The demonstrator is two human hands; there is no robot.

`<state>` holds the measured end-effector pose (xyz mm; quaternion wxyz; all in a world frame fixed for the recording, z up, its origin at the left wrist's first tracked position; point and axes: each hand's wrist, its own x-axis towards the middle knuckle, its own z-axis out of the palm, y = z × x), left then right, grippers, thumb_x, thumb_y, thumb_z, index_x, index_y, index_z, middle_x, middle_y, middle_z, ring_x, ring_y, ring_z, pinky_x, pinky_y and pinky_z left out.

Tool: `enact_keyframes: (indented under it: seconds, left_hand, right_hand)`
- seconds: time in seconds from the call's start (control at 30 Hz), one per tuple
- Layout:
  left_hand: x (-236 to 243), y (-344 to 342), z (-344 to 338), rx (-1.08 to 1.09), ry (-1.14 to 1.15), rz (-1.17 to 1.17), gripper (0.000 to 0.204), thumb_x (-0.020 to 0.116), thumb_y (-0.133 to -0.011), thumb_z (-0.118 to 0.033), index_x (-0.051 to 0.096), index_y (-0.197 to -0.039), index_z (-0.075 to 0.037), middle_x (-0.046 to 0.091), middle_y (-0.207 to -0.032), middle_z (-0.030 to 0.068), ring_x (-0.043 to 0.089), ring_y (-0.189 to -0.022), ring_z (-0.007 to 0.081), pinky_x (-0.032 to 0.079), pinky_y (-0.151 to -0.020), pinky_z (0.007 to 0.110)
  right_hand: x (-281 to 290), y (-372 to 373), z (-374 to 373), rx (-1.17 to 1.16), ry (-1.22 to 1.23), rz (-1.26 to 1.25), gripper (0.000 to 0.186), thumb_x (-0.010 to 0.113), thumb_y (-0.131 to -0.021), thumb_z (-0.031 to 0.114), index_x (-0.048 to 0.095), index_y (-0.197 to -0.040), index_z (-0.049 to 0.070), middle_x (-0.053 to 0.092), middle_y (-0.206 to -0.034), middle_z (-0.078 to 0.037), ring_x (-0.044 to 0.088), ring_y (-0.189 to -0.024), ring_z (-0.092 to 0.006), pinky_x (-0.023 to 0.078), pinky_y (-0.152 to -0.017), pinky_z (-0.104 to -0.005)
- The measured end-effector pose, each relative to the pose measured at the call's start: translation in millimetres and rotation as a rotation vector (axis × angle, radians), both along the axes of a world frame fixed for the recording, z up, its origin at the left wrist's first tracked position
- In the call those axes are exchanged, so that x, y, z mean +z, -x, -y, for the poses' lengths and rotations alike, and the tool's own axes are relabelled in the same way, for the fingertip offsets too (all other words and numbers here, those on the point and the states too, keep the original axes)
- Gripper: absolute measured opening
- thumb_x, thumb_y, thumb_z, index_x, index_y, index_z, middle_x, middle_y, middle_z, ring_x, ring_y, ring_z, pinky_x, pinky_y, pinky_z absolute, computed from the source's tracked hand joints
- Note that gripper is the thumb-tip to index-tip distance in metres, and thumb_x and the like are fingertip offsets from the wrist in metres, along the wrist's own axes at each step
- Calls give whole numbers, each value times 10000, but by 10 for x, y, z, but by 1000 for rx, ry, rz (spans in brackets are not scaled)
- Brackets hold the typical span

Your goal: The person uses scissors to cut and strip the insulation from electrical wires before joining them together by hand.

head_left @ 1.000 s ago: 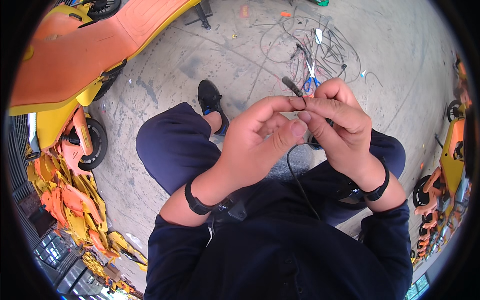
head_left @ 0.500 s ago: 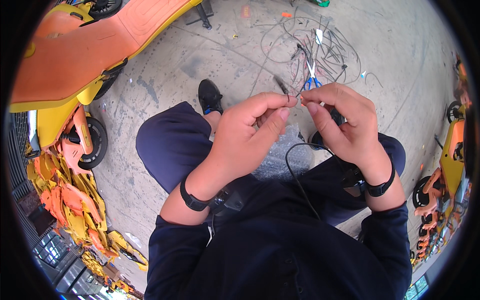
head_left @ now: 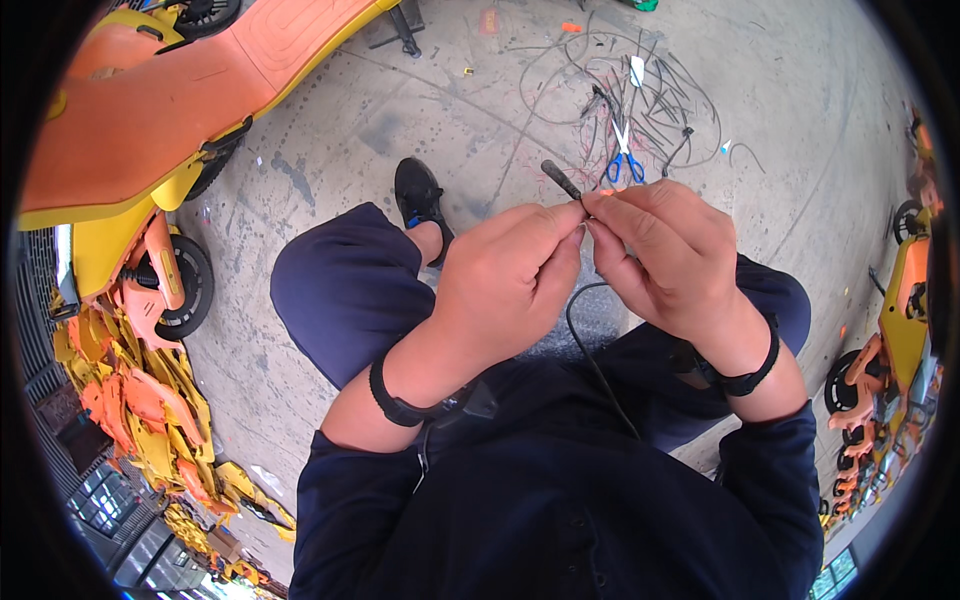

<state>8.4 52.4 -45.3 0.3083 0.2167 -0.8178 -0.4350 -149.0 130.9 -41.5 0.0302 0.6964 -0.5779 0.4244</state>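
My left hand [head_left: 505, 275] and my right hand [head_left: 665, 245] meet in front of me, thumbs and forefingers pinched almost tip to tip. Between the fingertips is the thin end of a black cable, whose thicker dark connector [head_left: 561, 179] sticks out up and to the left. Exactly how the cable's end runs under the fingers is hidden. Lower down, a loop of the black cable [head_left: 572, 318] hangs below my right hand and runs over my lap. Blue-handled scissors [head_left: 624, 165] lie on the floor just beyond my fingertips, blades pointing away.
A tangle of black cables and wire scraps [head_left: 655, 95] spreads on the concrete floor ahead. Clear plastic wrap [head_left: 560, 338] lies between my legs. An orange and yellow scooter [head_left: 170, 140] stands at left, above a pile of yellow and orange panels [head_left: 150, 410]. More scooters [head_left: 905, 280] line the right.
My hands have come together, the right moving left to meet the left at the fingertips. The connector now protrudes more clearly above them. The scissors have not moved.
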Motion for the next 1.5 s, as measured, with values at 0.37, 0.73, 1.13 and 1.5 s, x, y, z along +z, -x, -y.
enact_keyframes:
  seconds: [0.37, 0.73, 1.13, 1.5]
  left_hand:
    - [-33, -30, 16, 2, 37, 47, 137, 611, -781, 12, 614, -917, -6, 616, -732, 113, 610, -629, 277, 478, -541, 332]
    - [102, -70, 40, -71, -196, 97, 168, 590, -829, 24, 669, -973, -10, 670, -788, 94, 615, -643, 118, 469, -578, 231]
    - [-26, -26, 31, -31, 13, -52, 268, 581, -812, 35, 630, -1075, 21, 636, -761, 132, 612, -601, 239, 476, -526, 304]
    - [95, -54, -17, -138, -700, -25, 367, 491, -906, 9, 543, -1268, -21, 587, -717, 16, 524, -559, 59, 415, -502, 197]
  right_hand:
    - [-48, -98, 47, -54, 31, -34, 170, 722, -650, -11, 617, -782, 6, 547, -648, -63, 529, -532, -213, 426, -451, -302]
    - [129, 144, 36, -163, -217, 331, 130, 650, -679, -63, 579, -740, 28, 547, -643, -73, 553, -563, -237, 451, -500, -284]
    - [102, 24, -57, 111, -477, 584, 85, 649, -745, -14, 630, -827, 1, 582, -664, -69, 571, -560, -143, 453, -499, -268]
    - [113, -10, -97, 107, -658, 1065, 105, 599, -888, 47, 605, -801, -10, 497, -616, 33, 407, -557, -11, 332, -484, -202]
